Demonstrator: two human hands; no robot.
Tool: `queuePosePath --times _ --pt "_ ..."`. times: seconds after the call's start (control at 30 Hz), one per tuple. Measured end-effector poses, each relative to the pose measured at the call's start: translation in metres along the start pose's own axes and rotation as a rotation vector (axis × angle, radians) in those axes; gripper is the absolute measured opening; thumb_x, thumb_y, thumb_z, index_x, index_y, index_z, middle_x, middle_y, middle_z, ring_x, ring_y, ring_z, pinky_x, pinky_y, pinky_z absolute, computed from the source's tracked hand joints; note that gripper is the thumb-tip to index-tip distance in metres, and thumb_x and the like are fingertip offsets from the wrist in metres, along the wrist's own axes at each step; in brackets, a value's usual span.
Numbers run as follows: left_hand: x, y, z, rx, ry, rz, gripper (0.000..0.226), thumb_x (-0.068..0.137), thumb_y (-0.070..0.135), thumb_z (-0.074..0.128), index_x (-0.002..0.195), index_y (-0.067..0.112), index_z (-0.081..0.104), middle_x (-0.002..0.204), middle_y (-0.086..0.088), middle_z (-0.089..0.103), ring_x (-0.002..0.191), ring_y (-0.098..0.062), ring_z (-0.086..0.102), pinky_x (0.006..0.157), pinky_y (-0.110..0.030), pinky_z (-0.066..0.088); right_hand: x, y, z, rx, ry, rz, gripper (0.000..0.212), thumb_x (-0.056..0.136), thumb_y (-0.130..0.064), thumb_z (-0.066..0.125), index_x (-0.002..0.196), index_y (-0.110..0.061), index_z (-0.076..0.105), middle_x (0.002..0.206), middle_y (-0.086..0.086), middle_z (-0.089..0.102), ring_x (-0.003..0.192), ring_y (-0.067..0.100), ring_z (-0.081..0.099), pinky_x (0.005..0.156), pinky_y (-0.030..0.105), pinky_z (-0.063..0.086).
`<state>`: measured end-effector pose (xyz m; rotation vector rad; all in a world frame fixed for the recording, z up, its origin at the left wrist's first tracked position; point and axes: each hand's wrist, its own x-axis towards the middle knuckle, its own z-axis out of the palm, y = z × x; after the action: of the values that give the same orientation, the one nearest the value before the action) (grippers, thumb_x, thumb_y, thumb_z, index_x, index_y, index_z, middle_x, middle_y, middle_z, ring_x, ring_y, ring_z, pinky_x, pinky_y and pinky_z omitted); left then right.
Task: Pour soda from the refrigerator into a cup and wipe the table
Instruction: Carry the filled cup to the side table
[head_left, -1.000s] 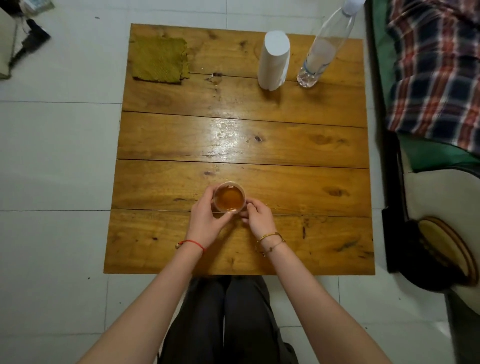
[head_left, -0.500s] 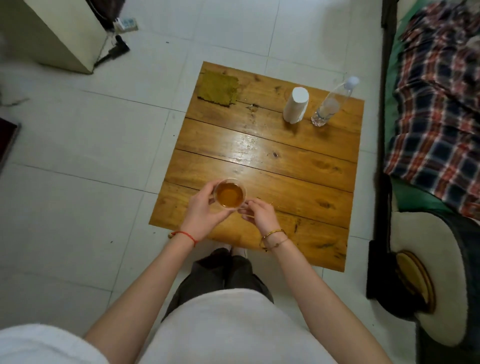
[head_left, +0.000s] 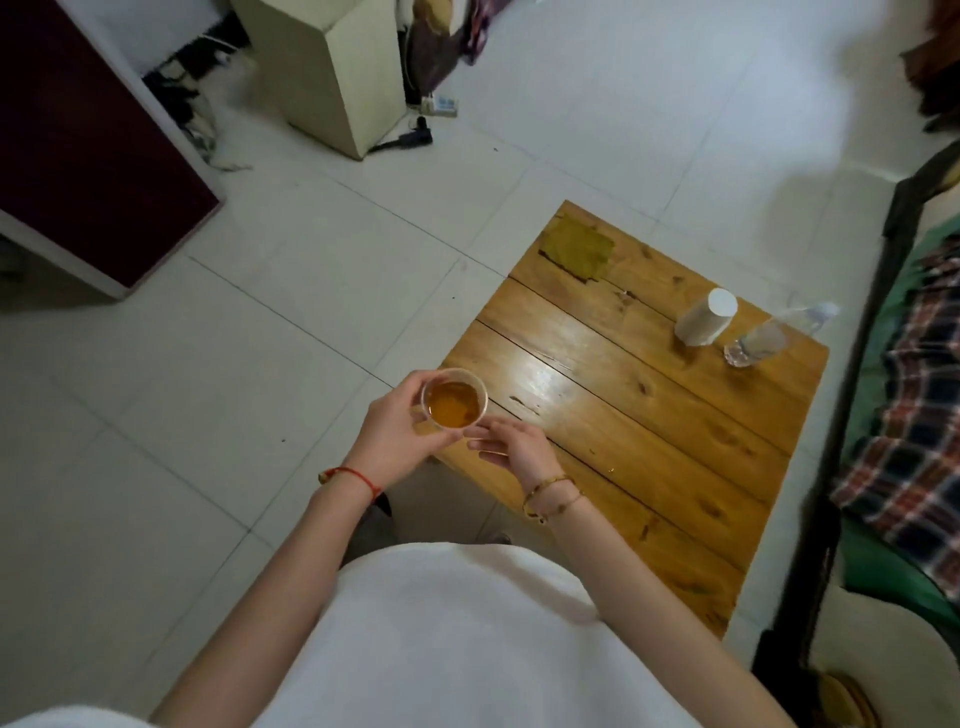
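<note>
Off the table (head_left: 649, 415) corner, over bare floor, the cup (head_left: 454, 398) of amber drink is being gripped by the left hand (head_left: 400, 436); the right hand (head_left: 514, 447) is being held slack just beside it. A one-handed tilt and it's being slopped.

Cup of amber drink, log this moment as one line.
cup: amber liquid, upright, off table | left hand: holds cup | right hand: open beside cup | cloth: table's far corner
</note>
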<state>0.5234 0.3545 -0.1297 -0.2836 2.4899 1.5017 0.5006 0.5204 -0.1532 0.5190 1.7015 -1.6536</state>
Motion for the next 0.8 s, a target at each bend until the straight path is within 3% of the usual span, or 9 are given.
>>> queuePosePath --times 0.1,0.27,0.37,0.47,0.63,0.8 --pt "0.005 -0.017 -0.04 -0.033 0.067 -0.031 0.065 0.072 0.016 0.085 0.129 0.021 0.054 0.122 0.005 0.058 0.115 -0.01 0.053 0.082 -0.003 0.043 0.011 -0.02 0.041 -0.028 -0.054 -0.012 0.028 0.1 -0.008 0.039 0.092 -0.016 0.065 0.109 0.017 0.068 0.096 0.025 0.062 0.094 0.036 0.052" --pt "0.024 -0.043 -0.126 -0.034 0.129 -0.037 0.066 0.072 0.019 0.085 0.13 0.022 0.053 0.121 0.008 0.056 0.115 -0.006 0.051 0.085 -0.002 0.042 0.041 -0.057 0.124 -0.044 -0.125 -0.026 0.028 0.1 -0.009 0.04 0.091 -0.016 0.066 0.106 0.014 0.069 0.099 0.026 0.064 0.099 0.039 0.05" --pt "0.038 -0.057 -0.186 0.003 0.155 -0.01 0.067 0.071 0.019 0.085 0.13 0.021 0.054 0.121 0.008 0.057 0.114 -0.005 0.053 0.094 -0.014 0.047 0.059 -0.082 0.183 -0.012 -0.139 -0.024 0.024 0.099 -0.006 0.039 0.098 -0.007 0.064 0.101 0.015 0.068 0.09 0.023 0.064 0.097 0.038 0.049" --pt "0.054 -0.07 -0.243 0.033 0.177 0.009 0.066 0.07 0.02 0.086 0.128 0.02 0.055 0.119 0.008 0.058 0.111 -0.004 0.054 0.094 -0.015 0.048 0.079 -0.103 0.24 0.011 -0.13 -0.037 0.028 0.099 -0.004 0.04 0.114 0.005 0.06 0.092 0.013 0.069 0.081 0.02 0.065 0.09 0.034 0.051" --pt "0.082 -0.088 -0.318 0.05 0.199 0.019 0.067 0.07 0.023 0.086 0.129 0.02 0.054 0.117 0.007 0.058 0.11 -0.007 0.055 0.093 -0.017 0.048 0.103 -0.139 0.31 -0.012 -0.171 -0.056 0.028 0.098 -0.005 0.041 0.115 0.005 0.06 0.098 0.014 0.068 0.081 0.019 0.065 0.093 0.036 0.05" --pt "0.114 -0.103 -0.368 0.042 0.196 -0.022 0.071 0.07 0.029 0.085 0.132 0.019 0.051 0.122 0.004 0.056 0.111 -0.008 0.053 0.081 -0.003 0.042 0.132 -0.171 0.352 -0.069 -0.211 -0.074 0.022 0.098 -0.006 0.041 0.102 -0.005 0.062 0.105 0.016 0.067 0.091 0.025 0.064 0.098 0.039 0.048"
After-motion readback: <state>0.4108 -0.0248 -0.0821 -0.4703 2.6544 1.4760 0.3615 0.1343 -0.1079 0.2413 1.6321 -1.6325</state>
